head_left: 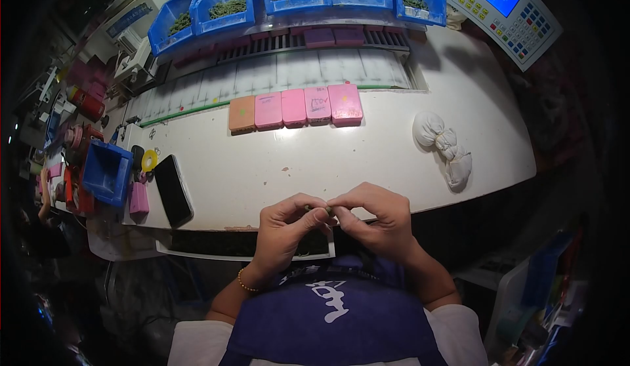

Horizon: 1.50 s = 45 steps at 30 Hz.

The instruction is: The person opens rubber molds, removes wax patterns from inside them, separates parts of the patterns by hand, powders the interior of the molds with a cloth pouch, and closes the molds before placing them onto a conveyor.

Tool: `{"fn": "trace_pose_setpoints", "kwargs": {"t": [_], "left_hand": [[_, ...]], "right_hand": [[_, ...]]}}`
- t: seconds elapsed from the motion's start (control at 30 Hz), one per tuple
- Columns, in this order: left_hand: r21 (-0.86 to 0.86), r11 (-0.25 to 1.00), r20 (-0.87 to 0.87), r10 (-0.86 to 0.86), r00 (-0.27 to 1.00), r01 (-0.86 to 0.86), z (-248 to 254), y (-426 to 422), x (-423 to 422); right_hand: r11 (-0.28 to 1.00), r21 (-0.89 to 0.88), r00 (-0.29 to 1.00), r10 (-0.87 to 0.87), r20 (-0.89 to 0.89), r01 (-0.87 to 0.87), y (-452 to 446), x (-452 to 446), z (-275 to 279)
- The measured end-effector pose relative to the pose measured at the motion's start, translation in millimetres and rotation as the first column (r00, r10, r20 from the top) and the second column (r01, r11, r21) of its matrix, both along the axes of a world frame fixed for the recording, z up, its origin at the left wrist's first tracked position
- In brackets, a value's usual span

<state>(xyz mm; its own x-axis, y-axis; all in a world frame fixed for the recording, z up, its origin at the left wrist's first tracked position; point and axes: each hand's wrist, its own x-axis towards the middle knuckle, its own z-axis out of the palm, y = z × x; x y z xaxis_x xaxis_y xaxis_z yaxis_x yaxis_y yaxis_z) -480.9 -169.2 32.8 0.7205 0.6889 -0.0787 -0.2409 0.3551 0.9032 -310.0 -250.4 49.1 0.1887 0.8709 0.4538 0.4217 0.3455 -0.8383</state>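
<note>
Just above the apron, at the table's front edge, my left hand (286, 227) and my right hand (375, 218) meet fingertip to fingertip. Pinched between both thumbs and forefingers is a small dark green piece (330, 212). Fingers cover most of it, so its full shape is hidden. Beneath my left wrist an open white drawer or tray (246, 253) juts out below the tabletop, its inside dark.
Ahead stands a row of pink and tan blocks (294, 108). Behind them are blue bins (298, 2) with green pieces. A knotted white cloth bag (447, 149) lies right; a phone (173, 191) and an upturned-looking blue bin (107, 172) are left. A control panel (505, 12) is upper right.
</note>
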Motion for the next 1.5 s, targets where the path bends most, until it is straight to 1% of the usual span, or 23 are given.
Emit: {"fn": "trace_pose_setpoints", "kwargs": {"t": [0.03,0.13,0.23,0.43,0.77,0.83,0.87,0.93,1.03,1.23,1.5], "left_hand": [[-0.010,1.000,0.001,-0.008,1.000,0.008,0.3,0.1,0.0],[-0.030,1.000,0.005,-0.003,1.000,0.003,0.3,-0.1,0.1],[-0.004,1.000,0.027,-0.023,0.999,0.023,-1.0,0.8,-0.7],[-0.004,1.000,0.043,-0.029,0.999,0.029,0.0,0.8,-0.3],[0.018,0.999,0.013,-0.029,1.000,0.029,-3.2,0.9,-1.1],[0.005,1.000,0.016,-0.027,1.000,0.027,-2.3,0.4,-1.7],[0.005,1.000,0.016,-0.026,1.000,0.026,-1.7,0.4,-1.7],[0.129,0.991,-0.030,0.026,0.999,-0.021,-0.7,-0.1,-2.2],[0.172,0.985,-0.023,0.031,0.999,-0.026,0.1,0.0,-2.9],[0.174,0.984,-0.013,0.034,0.999,-0.031,0.3,-0.5,-2.8],[0.178,0.983,-0.011,0.036,0.999,-0.033,0.2,-0.4,-2.8]], "right_hand": [[0.999,-0.034,0.998,0.008,-0.061,-0.010,-0.4,-0.2,-0.5],[0.997,-0.067,0.995,0.025,-0.097,-0.032,-1.2,0.3,0.6],[0.998,-0.055,0.996,0.038,-0.086,-0.043,-1.2,0.8,2.3],[0.999,-0.027,0.998,0.030,-0.062,-0.032,-1.3,0.9,1.9],[0.998,-0.063,0.996,0.026,-0.084,-0.031,-2.6,0.8,3.1],[0.990,-0.126,0.971,0.030,-0.237,-0.061,-3.8,-0.5,1.3],[0.990,-0.126,0.971,0.030,-0.237,-0.062,-3.7,-0.1,2.0],[0.991,-0.117,0.979,0.042,-0.198,-0.066,-3.8,1.5,4.6],[0.991,-0.106,0.984,0.067,-0.168,-0.086,-5.0,3.7,8.3],[0.995,-0.067,0.992,0.065,-0.108,-0.073,-4.4,3.7,7.2],[0.996,-0.071,0.993,0.047,-0.113,-0.055,-3.9,1.6,6.7]]}}
